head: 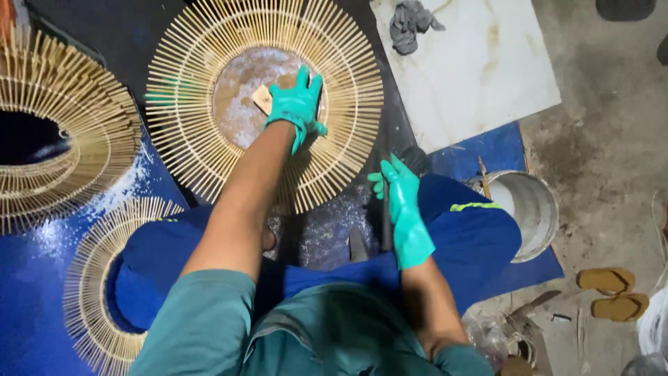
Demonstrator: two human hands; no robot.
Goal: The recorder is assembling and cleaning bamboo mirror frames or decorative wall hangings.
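Bamboo ring (209,42) is lying ahead; left hand (298,104) is pressing flat on its disc (240,94), right hand (400,202) gripping a dark tool (387,223).

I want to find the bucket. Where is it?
In the head view, the white bucket stands on the right, on the floor beside the person's knee, just below the pale marble slab.

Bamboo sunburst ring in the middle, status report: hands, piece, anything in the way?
Left hand flat on a small tan pad at the bamboo ring centre. Right hand grips a dark brush handle. Nothing between them.
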